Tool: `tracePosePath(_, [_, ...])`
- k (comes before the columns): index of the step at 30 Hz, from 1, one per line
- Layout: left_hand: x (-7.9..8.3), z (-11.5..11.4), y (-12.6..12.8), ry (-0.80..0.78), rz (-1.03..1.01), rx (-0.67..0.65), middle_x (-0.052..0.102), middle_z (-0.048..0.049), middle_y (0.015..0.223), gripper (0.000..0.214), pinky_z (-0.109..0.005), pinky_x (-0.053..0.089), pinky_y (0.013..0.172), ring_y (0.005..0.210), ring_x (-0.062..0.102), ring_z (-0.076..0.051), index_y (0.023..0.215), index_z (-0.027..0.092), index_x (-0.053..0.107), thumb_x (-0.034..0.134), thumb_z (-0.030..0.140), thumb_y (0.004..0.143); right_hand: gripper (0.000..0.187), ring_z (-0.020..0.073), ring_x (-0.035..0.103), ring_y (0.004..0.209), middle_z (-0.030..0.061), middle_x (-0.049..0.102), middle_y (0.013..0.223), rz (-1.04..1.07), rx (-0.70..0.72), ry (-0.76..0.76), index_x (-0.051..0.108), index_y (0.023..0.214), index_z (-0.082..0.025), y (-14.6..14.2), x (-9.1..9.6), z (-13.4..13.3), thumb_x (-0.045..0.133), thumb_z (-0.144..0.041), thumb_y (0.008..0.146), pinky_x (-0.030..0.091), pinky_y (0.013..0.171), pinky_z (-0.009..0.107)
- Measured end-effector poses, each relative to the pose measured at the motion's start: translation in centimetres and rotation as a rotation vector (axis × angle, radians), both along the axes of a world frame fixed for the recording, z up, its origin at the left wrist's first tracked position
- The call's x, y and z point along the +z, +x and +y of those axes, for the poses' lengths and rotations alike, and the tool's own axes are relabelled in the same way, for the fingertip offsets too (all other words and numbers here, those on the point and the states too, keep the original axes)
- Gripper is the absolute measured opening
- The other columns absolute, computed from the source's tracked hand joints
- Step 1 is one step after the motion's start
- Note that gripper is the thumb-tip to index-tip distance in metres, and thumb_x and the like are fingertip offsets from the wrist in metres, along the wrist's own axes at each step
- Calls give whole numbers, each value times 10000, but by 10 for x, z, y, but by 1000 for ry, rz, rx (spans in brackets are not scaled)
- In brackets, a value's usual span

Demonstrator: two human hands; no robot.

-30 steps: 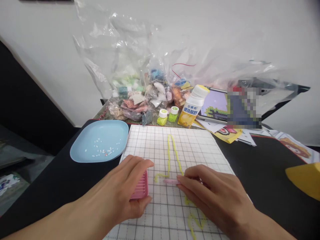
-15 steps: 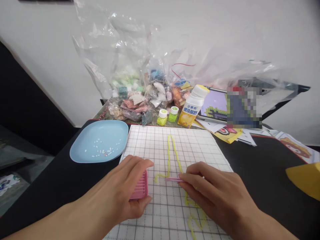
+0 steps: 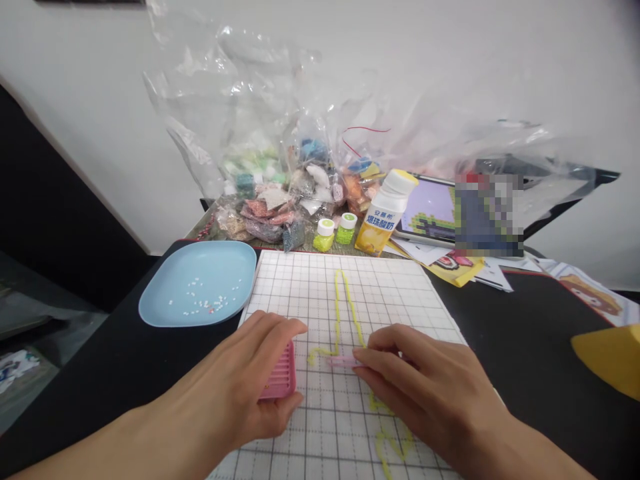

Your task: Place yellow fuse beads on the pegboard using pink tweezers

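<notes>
My left hand (image 3: 235,380) is closed around a small pink ridged bead tray (image 3: 283,377), whose left part lies hidden under the fingers. Between thumb and fingers, my right hand (image 3: 425,383) pinches pink tweezers (image 3: 341,361) that point left, low over the white gridded board (image 3: 290,287). Any bead at their tips is too small to make out. A thin yellow-green line of beads (image 3: 356,317) runs over the board in a tall narrow loop just beyond the tweezers. More of that line shows below my right hand, which covers part of it.
On the left stands a blue plate (image 3: 165,280) with scattered white beads. Behind the board are two small jars (image 3: 325,240) of green beads, a yogurt bottle (image 3: 383,213), bagged beads (image 3: 270,213) and a tablet (image 3: 430,200). A yellow object (image 3: 610,360) sits at the right edge.
My right hand has shifted slightly left with the tweezers, whose tips now look a little apart. My left hand and the pink bead tray have stayed in place.
</notes>
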State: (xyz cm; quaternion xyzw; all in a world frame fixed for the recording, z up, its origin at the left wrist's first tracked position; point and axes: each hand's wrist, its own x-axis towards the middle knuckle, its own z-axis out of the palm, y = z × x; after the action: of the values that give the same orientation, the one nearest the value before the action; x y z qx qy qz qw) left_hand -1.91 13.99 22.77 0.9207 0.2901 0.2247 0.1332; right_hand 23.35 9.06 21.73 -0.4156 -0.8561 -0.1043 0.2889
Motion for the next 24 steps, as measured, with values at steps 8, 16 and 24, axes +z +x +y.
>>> tracePosePath(8, [-1,2,0,17,-10,-11,586,-74,1110,473,-408,546,846,998,612,-252,1268,238,355,500,114,835,115,92,580,627,5,633,826,21,12,-46,605,990,-184,0,-1,2,491,-183,978,429,491,228])
tracePosePath(16, [0,1,-2,-10,-9,-12,567,-66,1120,493,-393,528,859,1002,588,-233,1297,237,333,506,129,848,62,68,566,600,-12,624,807,251,36,-129,611,948,-193,-1,8,0,577,-146,926,442,501,199])
tracePosePath(24, [6,4,-5,-64,-6,-21,565,-59,1141,483,-392,523,840,1001,595,-238,1292,270,340,528,152,864,72,79,592,595,-10,644,810,288,186,-462,663,954,-247,21,34,-35,645,-210,894,466,490,187])
